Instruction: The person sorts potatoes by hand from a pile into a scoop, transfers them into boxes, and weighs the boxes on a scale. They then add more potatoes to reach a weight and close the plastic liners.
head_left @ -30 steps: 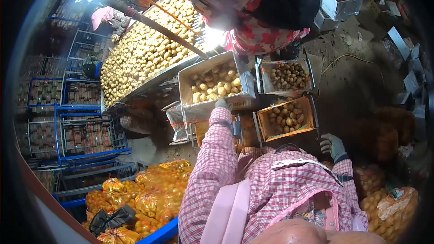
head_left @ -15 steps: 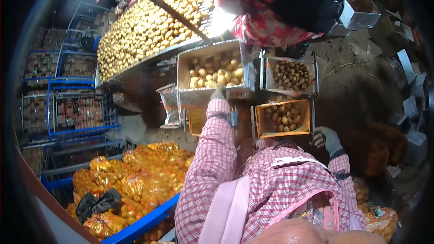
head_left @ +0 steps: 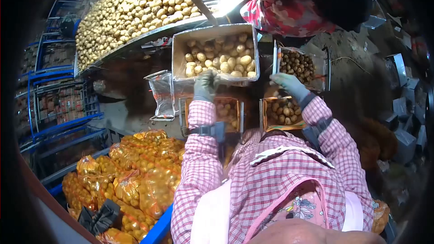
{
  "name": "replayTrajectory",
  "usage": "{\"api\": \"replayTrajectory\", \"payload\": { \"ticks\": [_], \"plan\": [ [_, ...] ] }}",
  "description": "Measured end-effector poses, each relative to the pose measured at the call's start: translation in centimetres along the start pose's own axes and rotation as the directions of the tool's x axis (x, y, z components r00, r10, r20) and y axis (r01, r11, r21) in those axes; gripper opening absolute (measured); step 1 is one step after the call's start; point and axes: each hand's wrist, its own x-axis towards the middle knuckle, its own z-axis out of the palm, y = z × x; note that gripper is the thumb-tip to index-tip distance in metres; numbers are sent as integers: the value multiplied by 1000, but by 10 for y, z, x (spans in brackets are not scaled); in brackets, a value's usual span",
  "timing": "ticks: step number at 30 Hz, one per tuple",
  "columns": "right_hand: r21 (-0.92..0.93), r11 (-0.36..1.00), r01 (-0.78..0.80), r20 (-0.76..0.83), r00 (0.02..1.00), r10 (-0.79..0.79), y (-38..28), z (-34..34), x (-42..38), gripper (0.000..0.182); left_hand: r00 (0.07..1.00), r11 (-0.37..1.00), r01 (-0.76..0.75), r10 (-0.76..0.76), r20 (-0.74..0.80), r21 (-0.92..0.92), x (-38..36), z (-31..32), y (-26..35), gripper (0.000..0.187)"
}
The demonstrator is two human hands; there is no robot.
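Potatoes (head_left: 224, 67) fill a lined box (head_left: 176, 56) in the middle, by the front of a big sorting bed. My left hand (head_left: 206, 86), in a grey-green glove, is at that box's front rim; its fingers are blurred. To the right, my gloved right hand (head_left: 291, 86) hangs over the gap between a crate of small potatoes (head_left: 296, 67) and a nearer crate of potatoes (head_left: 284, 112). Its fingers stretch leftward and look apart. Below its palm is a small dark shape that I cannot make out. Another orange-lined crate (head_left: 241, 115) with potatoes stands below my left hand.
A heap of potatoes (head_left: 135, 13) covers the sorting bed at the back. Filled orange net bags (head_left: 144, 171) lie at the lower left. Blue racks (head_left: 63, 99) stand on the left. A person in red patterned clothing (head_left: 294, 13) is at the far side. Cartons (head_left: 400, 108) lie right.
My right hand has risen from beside the nearer crate, moving left and up over the crates. My left hand has shifted slightly left along the box rim. The whole view has shifted.
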Motion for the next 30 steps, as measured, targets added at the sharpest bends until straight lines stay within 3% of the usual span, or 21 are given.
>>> {"api": "replayTrajectory", "payload": {
  "ticks": [4, 6, 7, 8, 9, 10, 12, 13, 14, 15, 16, 17, 18, 20, 21, 22, 24, 25, 26, 28, 30],
  "plan": [
    [-64, 990, -129, -94, 988, 123, -7, 48, 73, 39, 898, 918, -304, 366, -245, 255, 25, -103, 53, 15],
    [-44, 994, -97, -107, 990, 92, 2, 43, 102, 36, 790, 850, -329, 486, -374, 411, 36, -135, 71, 28],
    [-162, 986, 43, -219, 973, -78, -1, 47, 112, 28, 729, 805, -306, 542, -419, 508, 44, -144, 82, 32],
    [33, 997, 75, -250, 966, -64, -3, 42, 114, 21, 664, 754, -269, 596, -452, 600, 53, -153, 93, 35],
    [27, 997, 76, -254, 965, -67, -19, 47, 115, 18, 621, 704, -369, 672, -403, 607, 80, -177, 96, 42],
    [21, 997, 78, -265, 962, -70, -34, 50, 115, 15, 734, 794, -310, 549, -400, 522, 90, -176, 109, 39],
    [-36, 987, 155, -173, 972, -159, -58, 88, 112, 14, 910, 924, -128, 254, -328, 359, 105, -163, 129, 32],
    [-116, 975, 190, -120, 972, -204, -68, 114, 111, 14, 925, 879, -91, 250, -288, 469, 115, -159, 134, 29],
    [-433, 861, 266, 19, 958, -286, -67, 134, 122, 17, 938, 817, -63, 245, -247, 573, 126, -154, 139, 27],
    [-405, 845, 348, 232, 934, -274, -57, 155, 119, 20, 907, 589, -91, 382, -178, 803, 139, -151, 143, 26],
    [-591, 553, 587, 475, 808, -349, -50, 166, 120, 25, 869, 297, -98, 490, -64, 950, 148, -147, 144, 24],
    [-566, 617, 547, 572, 799, -183, -49, 173, 112, 28, 863, 207, -38, 500, -72, 978, 128, -107, 150, 23],
    [-526, 690, 497, 582, 802, -134, -50, 171, 101, 30, 918, 274, -157, 394, 38, 949, 115, -85, 150, 23],
    [-611, 726, 315, 228, 949, -220, -61, 148, 89, 31, 939, 444, -342, 198, 281, 828, 92, -55, 149, 24],
    [-499, 818, 285, 43, 951, -305, -57, 117, 100, 32, 936, 517, -352, 178, 304, 781, 77, -37, 153, 27],
    [-368, 888, 277, -154, 923, -352, -50, 80, 117, 34, 879, 488, -465, 351, 322, 739, 81, -30, 157, 31],
    [-500, 833, 238, -413, 780, -470, -40, 29, 148, 60, 712, 184, -489, 650, 267, 853, 106, -25, 173, 45],
    [-496, 848, 187, -404, 815, -416, -48, 30, 155, 53, 745, 51, -328, 628, 225, 943, 129, -34, 186, 67],
    [-490, 862, 129, -398, 847, -353, -53, 32, 160, 47, 756, 87, -325, 623, 203, 942, 178, -66, 187, 82],
    [-476, 877, 62, -366, 893, -262, -53, 29, 172, 37, 897, 253, -253, 423, 128, 934, 200, -53, 186, 82],
    [-464, 885, 48, -298, 932, -207, -43, 23, 193, 29, 843, 179, -329, 498, 204, 927, 261, -69, 175, 42]
  ]
}}
